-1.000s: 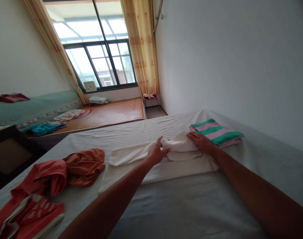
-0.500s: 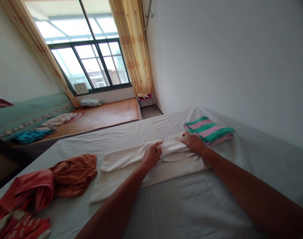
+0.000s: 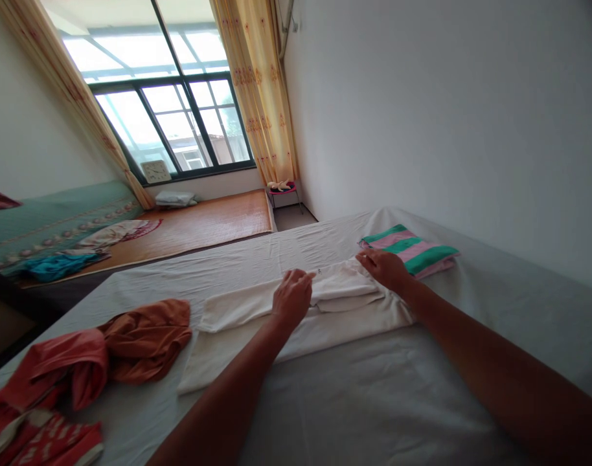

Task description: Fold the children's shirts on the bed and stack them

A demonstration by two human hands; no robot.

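A white garment (image 3: 325, 323) lies partly folded in a long strip across the grey sheet of the bed (image 3: 374, 414). My left hand (image 3: 291, 298) rests on its middle with the fingers curled down onto the cloth. My right hand (image 3: 384, 268) lies flat on the garment's right end, fingers stretched out. Just beyond my right hand sits a folded green-and-pink striped cloth (image 3: 412, 249).
A crumpled orange garment (image 3: 148, 340) and red clothes (image 3: 43, 401) lie at the bed's left. A white wall (image 3: 446, 116) runs along the right. Beyond the bed are a bamboo mat platform (image 3: 203, 223), a window (image 3: 170, 123), yellow curtains (image 3: 260, 90) and a small pink stool (image 3: 284, 191).
My left hand has slid a little left along the white garment, and my right hand shifted slightly. The view has swung left and settled.
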